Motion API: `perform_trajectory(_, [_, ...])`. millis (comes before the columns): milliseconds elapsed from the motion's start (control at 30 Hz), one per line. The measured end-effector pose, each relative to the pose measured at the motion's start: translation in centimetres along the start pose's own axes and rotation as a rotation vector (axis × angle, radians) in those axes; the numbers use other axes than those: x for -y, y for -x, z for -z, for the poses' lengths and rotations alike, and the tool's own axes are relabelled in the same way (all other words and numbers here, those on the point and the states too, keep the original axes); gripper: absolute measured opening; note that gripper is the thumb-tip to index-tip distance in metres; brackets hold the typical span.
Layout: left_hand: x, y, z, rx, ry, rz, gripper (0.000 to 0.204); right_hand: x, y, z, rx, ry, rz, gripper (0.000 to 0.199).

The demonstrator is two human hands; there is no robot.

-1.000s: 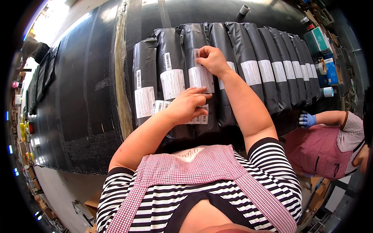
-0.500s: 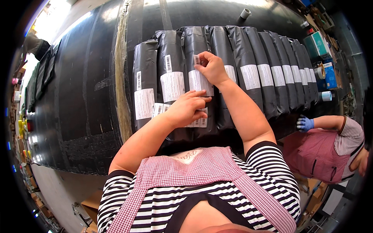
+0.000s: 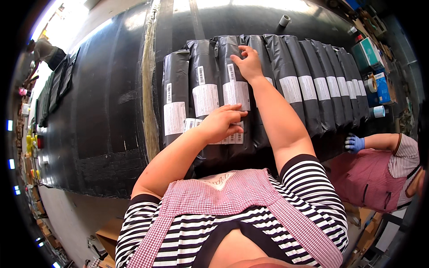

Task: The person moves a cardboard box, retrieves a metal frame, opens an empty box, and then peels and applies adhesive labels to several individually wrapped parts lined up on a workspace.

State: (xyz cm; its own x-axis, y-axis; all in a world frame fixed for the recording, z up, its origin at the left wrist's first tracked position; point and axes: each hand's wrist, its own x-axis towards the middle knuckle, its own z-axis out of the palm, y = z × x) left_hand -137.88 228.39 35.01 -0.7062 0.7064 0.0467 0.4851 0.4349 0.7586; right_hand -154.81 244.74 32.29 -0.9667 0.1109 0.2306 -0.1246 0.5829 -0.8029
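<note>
Grey plastic-wrapped parcels [image 3: 204,58] lie side by side in a row, each with a white printed label. A narrow barcode sticker [image 3: 231,72] lies flat on the third parcel from the left, just above its white label [image 3: 236,94]. My right hand [image 3: 249,64] is open over that parcel's upper part, thumb and fingertips apart and empty. Lower down, my left hand [image 3: 219,124] holds a sheet of barcode stickers [image 3: 189,124] against the parcels, its fingers bent and partly covering the sheet. The two leftmost parcels also bear a barcode sticker [image 3: 169,93].
The black table [image 3: 107,102] stretches left, with a strip of clear tape [image 3: 150,89] across it. A grey tube [image 3: 284,20] stands beyond the parcels. Tape rolls [image 3: 377,111] and boxes [image 3: 383,88] sit at the right. A co-worker's blue-gloved hand [image 3: 354,143] is at the near right.
The barcode sticker my right hand held now lies on the third parcel. That hand has let go and lifted slightly up and away. The left hand stays at the sheet.
</note>
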Motion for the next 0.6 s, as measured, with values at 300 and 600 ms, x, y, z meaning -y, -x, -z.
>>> perform_trajectory(300, [-2.5, 2.1, 2.4, -0.341, 0.516, 0.207, 0.023, 5.5, 17.4, 10.3, 0.578, -0.709, -0.197, 0.023])
perform_trajectory(600, [-5.1, 3.0, 2.0, -0.32, 0.349, 0.264, 0.027, 7.0, 21.1, 11.5, 0.367, -0.52, -0.131, 0.017])
